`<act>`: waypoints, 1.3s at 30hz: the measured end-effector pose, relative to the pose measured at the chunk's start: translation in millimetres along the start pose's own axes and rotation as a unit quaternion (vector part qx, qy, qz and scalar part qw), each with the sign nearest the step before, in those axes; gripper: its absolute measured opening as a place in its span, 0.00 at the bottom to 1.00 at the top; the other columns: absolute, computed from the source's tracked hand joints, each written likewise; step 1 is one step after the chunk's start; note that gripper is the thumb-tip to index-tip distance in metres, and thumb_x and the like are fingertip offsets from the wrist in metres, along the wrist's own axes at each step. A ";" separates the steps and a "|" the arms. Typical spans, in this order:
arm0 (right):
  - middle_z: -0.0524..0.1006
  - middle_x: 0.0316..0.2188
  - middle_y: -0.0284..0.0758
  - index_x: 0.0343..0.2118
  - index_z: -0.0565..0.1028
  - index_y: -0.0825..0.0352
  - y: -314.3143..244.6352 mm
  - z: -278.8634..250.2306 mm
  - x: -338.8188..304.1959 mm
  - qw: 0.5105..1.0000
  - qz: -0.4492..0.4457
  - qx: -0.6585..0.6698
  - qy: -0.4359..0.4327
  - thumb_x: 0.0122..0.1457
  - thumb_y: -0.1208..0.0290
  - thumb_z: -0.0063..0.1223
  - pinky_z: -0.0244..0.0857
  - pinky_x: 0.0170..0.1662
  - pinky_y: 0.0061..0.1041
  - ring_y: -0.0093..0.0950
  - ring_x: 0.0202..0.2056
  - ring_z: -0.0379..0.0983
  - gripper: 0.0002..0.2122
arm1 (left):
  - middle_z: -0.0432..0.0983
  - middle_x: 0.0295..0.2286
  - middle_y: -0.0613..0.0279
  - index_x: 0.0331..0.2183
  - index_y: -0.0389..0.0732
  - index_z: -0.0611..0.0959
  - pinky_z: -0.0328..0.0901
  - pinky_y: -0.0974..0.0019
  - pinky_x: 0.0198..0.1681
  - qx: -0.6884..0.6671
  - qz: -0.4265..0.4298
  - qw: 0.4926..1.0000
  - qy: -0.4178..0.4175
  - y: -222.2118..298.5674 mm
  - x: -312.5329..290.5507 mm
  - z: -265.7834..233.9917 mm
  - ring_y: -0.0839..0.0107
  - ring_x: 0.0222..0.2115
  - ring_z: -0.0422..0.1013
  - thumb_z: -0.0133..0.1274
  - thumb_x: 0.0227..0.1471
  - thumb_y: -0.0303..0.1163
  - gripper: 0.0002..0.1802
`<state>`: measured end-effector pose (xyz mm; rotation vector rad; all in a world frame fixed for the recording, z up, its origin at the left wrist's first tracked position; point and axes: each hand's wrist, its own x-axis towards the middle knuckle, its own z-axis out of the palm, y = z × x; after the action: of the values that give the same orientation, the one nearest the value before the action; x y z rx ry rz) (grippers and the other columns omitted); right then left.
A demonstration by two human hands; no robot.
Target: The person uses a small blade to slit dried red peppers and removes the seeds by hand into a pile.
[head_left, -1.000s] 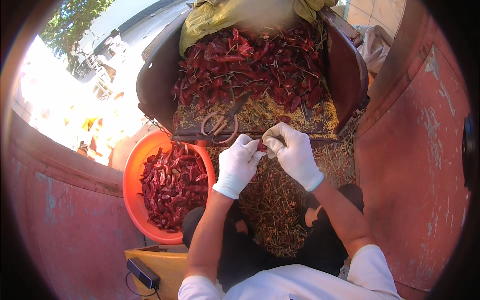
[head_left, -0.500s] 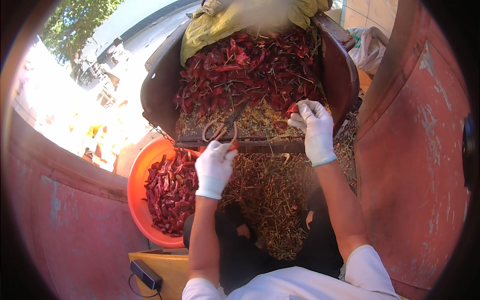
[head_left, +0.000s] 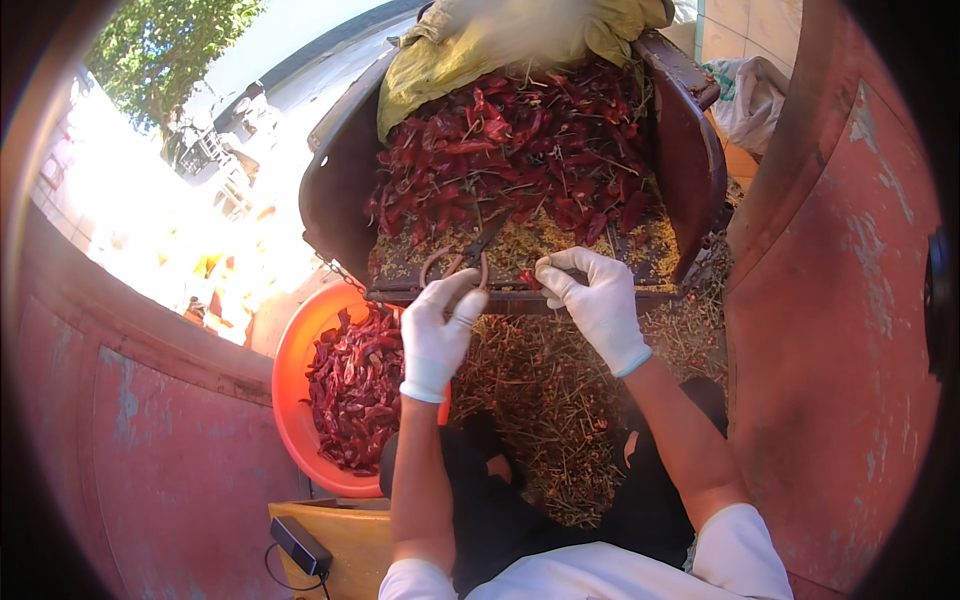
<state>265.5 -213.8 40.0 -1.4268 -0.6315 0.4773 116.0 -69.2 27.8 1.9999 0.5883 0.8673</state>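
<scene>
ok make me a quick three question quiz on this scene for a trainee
1. True or false: the orange tub is left of the stems.
2. Where do the scissors lie? a) in the tub b) in the bin c) on the stems
3. What does the gloved right hand pinch between its fingertips?

Key: 1. True. 2. b. 3. A red pepper piece.
</scene>
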 end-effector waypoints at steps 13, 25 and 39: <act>0.82 0.28 0.39 0.35 0.82 0.71 8.9 12.0 -5.0 0.951 -0.226 -0.197 -0.072 0.56 0.77 0.61 0.72 0.33 0.24 0.26 0.29 0.80 0.05 | 0.80 0.34 0.51 0.44 0.35 0.83 0.69 0.62 0.41 0.045 0.054 0.989 -0.129 5.4 -8.0 15.3 0.58 0.36 0.78 0.60 0.54 0.37 0.19; 0.80 0.32 0.33 0.39 0.78 0.70 24.1 15.7 3.8 0.945 0.172 0.270 -0.061 0.64 0.75 0.54 0.77 0.33 0.24 0.23 0.30 0.79 0.05 | 0.78 0.26 0.55 0.37 0.37 0.85 0.69 0.66 0.30 0.111 0.156 0.981 -0.015 0.1 -13.7 19.0 0.61 0.25 0.76 0.60 0.54 0.30 0.09; 0.83 0.37 0.38 0.39 0.83 0.59 19.9 -13.4 18.6 0.912 -0.098 -0.390 -0.077 0.59 0.67 0.56 0.73 0.43 0.33 0.36 0.38 0.80 0.08 | 0.80 0.36 0.61 0.40 0.45 0.87 0.70 0.62 0.42 0.305 -0.030 0.934 0.182 -26.3 0.6 -67.0 0.62 0.37 0.77 0.58 0.55 0.34 0.11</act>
<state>289.6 -209.8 22.0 -2.0567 -1.1649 0.1687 63.5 -20.1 32.1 2.3580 1.2471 1.1254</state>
